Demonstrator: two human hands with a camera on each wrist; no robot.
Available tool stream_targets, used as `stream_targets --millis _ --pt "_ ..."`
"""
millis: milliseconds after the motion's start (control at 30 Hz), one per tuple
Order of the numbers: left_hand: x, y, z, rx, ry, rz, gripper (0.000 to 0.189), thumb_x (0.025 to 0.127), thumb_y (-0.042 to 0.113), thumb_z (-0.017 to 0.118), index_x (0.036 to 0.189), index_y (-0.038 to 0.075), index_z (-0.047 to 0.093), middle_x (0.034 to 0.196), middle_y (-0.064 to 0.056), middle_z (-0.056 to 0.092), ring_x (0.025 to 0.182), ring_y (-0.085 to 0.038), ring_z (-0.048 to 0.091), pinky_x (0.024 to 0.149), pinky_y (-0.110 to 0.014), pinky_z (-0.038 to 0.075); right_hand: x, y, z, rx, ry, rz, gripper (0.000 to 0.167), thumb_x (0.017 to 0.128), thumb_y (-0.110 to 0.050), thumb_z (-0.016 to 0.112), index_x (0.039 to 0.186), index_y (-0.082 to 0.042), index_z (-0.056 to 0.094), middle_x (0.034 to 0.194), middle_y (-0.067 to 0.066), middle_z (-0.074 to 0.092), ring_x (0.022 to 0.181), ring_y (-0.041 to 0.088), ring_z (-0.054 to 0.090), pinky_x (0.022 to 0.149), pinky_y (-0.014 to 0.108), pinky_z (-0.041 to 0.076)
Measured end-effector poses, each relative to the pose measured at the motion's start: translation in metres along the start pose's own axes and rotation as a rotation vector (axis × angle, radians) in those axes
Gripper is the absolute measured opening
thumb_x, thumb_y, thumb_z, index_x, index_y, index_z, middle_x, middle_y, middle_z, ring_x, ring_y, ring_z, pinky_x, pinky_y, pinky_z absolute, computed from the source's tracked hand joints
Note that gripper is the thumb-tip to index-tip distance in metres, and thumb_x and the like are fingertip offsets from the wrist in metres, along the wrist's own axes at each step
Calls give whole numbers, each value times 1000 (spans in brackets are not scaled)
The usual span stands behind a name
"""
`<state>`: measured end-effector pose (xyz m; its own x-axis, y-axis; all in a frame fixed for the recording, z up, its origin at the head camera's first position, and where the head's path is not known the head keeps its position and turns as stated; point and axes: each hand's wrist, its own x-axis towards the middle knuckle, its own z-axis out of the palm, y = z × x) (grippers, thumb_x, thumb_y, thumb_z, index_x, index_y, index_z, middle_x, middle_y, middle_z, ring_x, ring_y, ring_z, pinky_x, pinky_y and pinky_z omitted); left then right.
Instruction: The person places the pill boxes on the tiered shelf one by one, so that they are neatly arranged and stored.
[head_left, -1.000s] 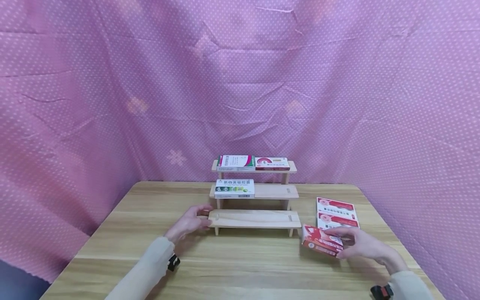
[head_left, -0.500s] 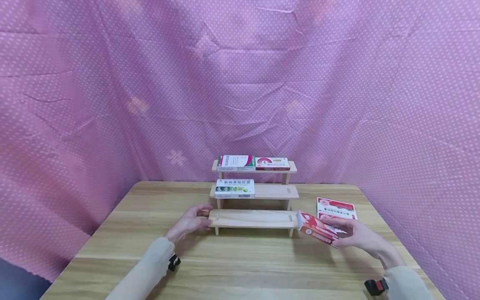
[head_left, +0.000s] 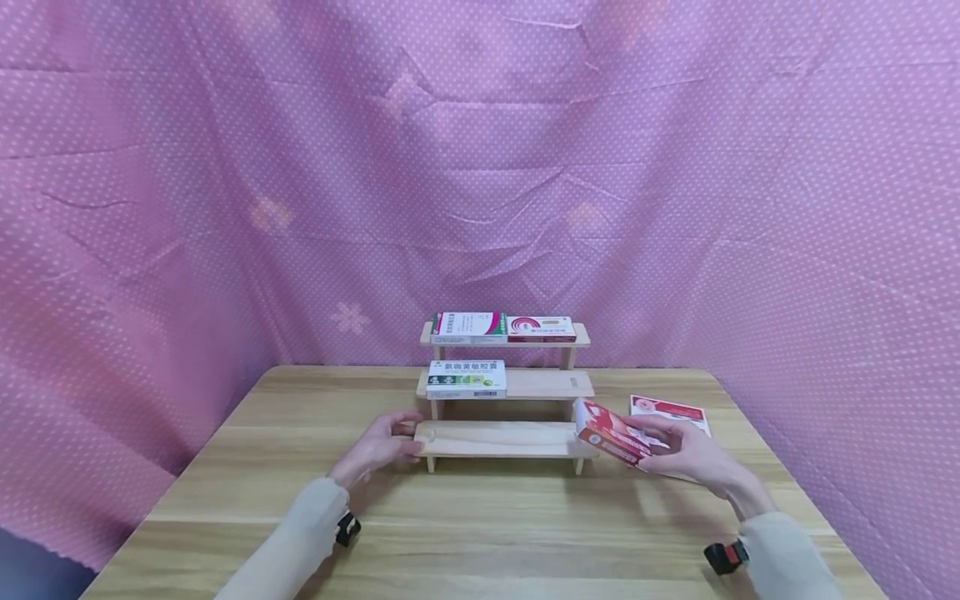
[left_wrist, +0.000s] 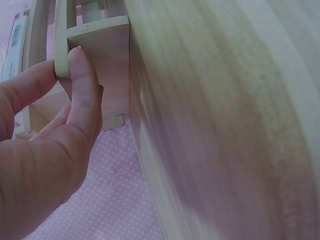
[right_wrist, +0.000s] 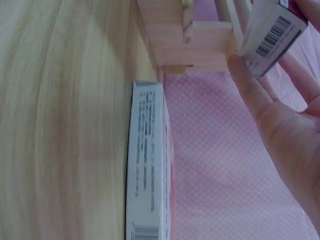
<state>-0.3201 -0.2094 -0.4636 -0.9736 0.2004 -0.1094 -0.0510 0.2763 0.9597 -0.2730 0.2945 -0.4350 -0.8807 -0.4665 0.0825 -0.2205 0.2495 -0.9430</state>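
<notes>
My left hand (head_left: pixel 382 446) is at the left end of a three-step wooden display rack (head_left: pixel 495 439). In the left wrist view its thumb and fingers (left_wrist: pixel 82 80) pinch the edge of the lowest board. My right hand (head_left: pixel 693 456) holds a red medicine box (head_left: pixel 613 433) by its right end. Tilted, this box is raised above the table, and its left end overlaps the right end of the lowest board in the head view. The right wrist view shows the box's white barcode end (right_wrist: pixel 272 37) between the fingers; contact with the board cannot be told.
A white-and-green medicine box (head_left: pixel 467 379) lies on the middle step's left half. The top step bears a white-and-pink box (head_left: pixel 468 325) and a white-and-red box (head_left: pixel 542 328). Red-and-white boxes (head_left: pixel 667 407) lie on the wooden table (head_left: pixel 450 533) at right, partly behind my right hand. A pink curtain (head_left: pixel 480 183) hangs behind.
My right hand has moved left and away from me, lifting the red medicine box from beside the other boxes to the lowest board's right end. My left hand stays on the rack.
</notes>
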Motion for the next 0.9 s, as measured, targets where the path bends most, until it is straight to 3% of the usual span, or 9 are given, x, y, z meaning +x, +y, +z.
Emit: stream_targets --millis 233,467,767,900 --pt "-1 -1 1 -2 -1 5 62 82 -8 66 139 -7 45 127 -30 55 88 -23 67 80 -39 61 18 -4 6 37 34 -3 70 85 -5 73 146 3 40 150 30 35 118 2 57 93 20 53" --pt "-1 1 1 -23 0 4 63 82 -10 65 141 -8 43 129 -31 54 89 -23 67 80 -38 61 35 -14 10 53 75 33 68 83 -9 75 145 -3 46 152 22 39 119 7 57 92 23 54" --pt "0 0 -1 -34 -8 17 62 83 -10 65 141 -8 43 131 -34 51 89 -24 66 81 -38 61 54 -19 13 21 94 58 68 83 -15 77 144 -7 48 154 18 37 134 30 47 93 25 53" --pt "-1 0 -1 -43 -12 6 64 82 -10 66 142 -7 42 134 -35 47 90 -25 66 82 -39 61 63 -22 15 29 96 48 68 83 -15 77 145 -8 47 153 18 39 136 33 45 95 26 53"
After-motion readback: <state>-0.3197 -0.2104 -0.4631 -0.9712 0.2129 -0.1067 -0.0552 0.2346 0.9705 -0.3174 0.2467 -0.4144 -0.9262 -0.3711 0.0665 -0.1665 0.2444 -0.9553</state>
